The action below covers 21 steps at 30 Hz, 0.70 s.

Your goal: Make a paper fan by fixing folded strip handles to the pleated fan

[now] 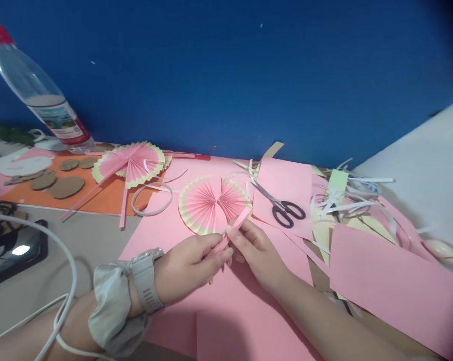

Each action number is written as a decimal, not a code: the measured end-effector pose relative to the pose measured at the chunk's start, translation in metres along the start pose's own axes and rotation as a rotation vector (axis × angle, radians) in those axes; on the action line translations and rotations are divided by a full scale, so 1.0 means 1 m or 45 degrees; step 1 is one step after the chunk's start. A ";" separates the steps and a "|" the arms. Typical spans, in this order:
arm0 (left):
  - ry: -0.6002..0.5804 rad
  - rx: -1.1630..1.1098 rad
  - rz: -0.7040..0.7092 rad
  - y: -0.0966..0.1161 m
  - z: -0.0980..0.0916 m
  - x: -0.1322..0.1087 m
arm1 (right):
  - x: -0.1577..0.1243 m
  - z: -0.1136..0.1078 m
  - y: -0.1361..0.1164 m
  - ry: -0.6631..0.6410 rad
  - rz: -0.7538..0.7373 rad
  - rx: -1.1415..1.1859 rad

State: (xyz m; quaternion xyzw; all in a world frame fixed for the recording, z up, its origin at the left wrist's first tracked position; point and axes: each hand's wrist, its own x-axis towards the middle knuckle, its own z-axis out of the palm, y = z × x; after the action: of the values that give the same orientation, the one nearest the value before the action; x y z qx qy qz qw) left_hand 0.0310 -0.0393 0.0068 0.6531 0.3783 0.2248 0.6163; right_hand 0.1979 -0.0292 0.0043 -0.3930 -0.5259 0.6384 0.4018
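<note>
Head view, one frame. Both hands work over the large pink sheet (226, 311) spread on the counter (60, 255).

**Grips**
- Left hand (188, 263): fingers curled, thumb and fingertips pinched on the lower end of the pink strip (238, 223).
- Right hand (258, 250): thumb and forefinger pinched on the same strip, a little higher up.
- Both grips are closed on paper, with no gap showing.

**Strip**
- It is narrow and looks folded flat.
- Its long axis is diagonal, with the low end at the left hand and the free end pointing up and right, away from the wearer.
- The free end overlaps the near rim of the pleated fan (207, 203). Whether it touches or hovers just above, I cannot tell.

**Key relation**
- The fan lies directly beyond both grips, flat on the pink sheet. It is a round rosette, pink with a pale yellow-green rim, its pleats gathered at the centre.
- The right fingertips are nearer to it than the left, and the strip's free end points toward its right half.

**Surroundings**
- The scissors (282, 208) lie right of the fan on a smaller pink sheet, near the right hand but apart from it.
- A second fan (132, 163) sits on the orange sheet (106, 198) at back left, with cardboard discs (64, 186) beside it.
- A white paper ring (151, 200) lies between the two fans.
- A bottle (41, 98) leans at far left.
- A scrap pile (346, 200) lies to the right.
- The left wrist carries a watch (145, 278) and a scrunchie (111, 306).
- A white cable (66, 281) crosses the forearm.
</note>
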 end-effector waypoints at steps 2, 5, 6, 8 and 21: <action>-0.012 -0.115 -0.006 -0.001 0.001 0.000 | 0.000 0.001 -0.002 -0.010 -0.003 -0.005; 0.015 -0.097 0.038 -0.003 0.001 0.000 | -0.001 0.001 -0.002 -0.016 -0.018 -0.030; 0.020 -0.084 0.042 -0.003 0.001 0.000 | -0.001 0.001 -0.001 -0.017 -0.025 -0.034; 0.025 -0.072 0.031 -0.002 0.001 0.001 | -0.001 0.000 0.000 -0.024 -0.037 -0.032; 0.004 -0.061 -0.055 0.004 0.000 0.001 | 0.001 -0.002 -0.001 0.207 -0.100 -0.011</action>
State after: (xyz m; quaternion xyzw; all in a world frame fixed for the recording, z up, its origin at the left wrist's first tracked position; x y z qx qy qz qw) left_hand 0.0332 -0.0382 0.0106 0.6294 0.3879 0.2213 0.6359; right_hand 0.1990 -0.0276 0.0046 -0.4244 -0.5093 0.5859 0.4661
